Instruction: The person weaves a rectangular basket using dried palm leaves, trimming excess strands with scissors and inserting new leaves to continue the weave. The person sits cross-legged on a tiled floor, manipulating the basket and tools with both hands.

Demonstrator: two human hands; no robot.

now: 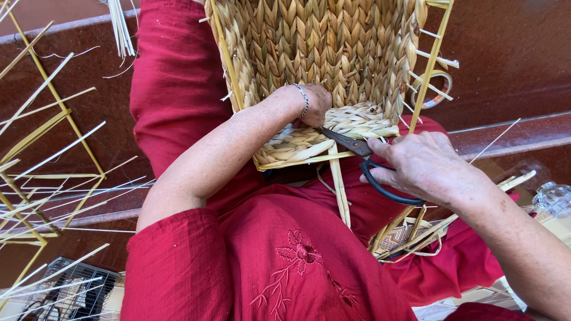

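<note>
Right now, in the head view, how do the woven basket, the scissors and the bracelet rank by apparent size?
1. Woven basket, by far the largest.
2. Scissors, partly hidden by the right hand.
3. Bracelet on the left wrist, smallest.

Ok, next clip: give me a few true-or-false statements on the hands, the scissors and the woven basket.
1. The right hand holds black-handled scissors. True.
2. The left hand lies flat on the floor. False: it presses on the woven basket on the lap.
3. The scissor blades point toward the basket's woven edge. True.
4. The person wears a blue garment. False: the garment is red, with embroidery.
5. The left wrist carries a bracelet. True.
</note>
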